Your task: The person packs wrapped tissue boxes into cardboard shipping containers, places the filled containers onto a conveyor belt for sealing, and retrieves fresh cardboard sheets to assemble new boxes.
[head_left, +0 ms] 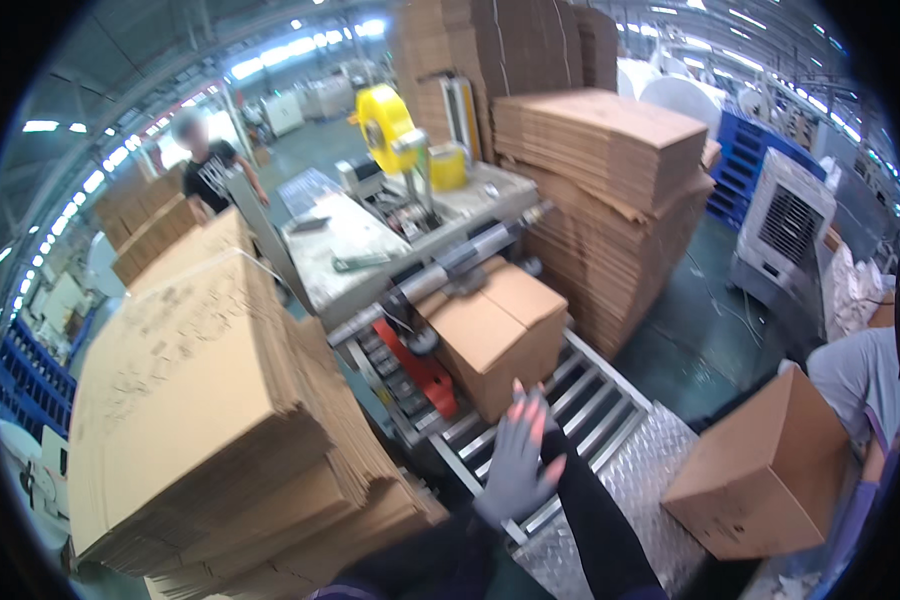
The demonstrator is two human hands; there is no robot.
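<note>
A closed brown carton [505, 330] sits under the roller arm of a carton-sealing machine [460, 265], on a roller conveyor [580, 400]. My left hand [515, 460], in a grey glove with bare fingertips, is open, its fingers stretched toward the carton's near face. Just beyond and partly behind it is my right hand [542, 408], at the end of a black sleeve; the fingers that show look stretched out against the carton's near side. Whether the left fingertips touch the carton I cannot tell. A red side guide [420, 370] runs along the carton's left.
Flat cardboard stacks stand at left [170, 390] and behind right [610, 200]. A yellow tape roll [385, 125] tops the machine. At right, a person in grey [860, 370] is beside an open carton [760, 470]; an air cooler [785, 220] stands beyond. Another person [215, 175] stands far left.
</note>
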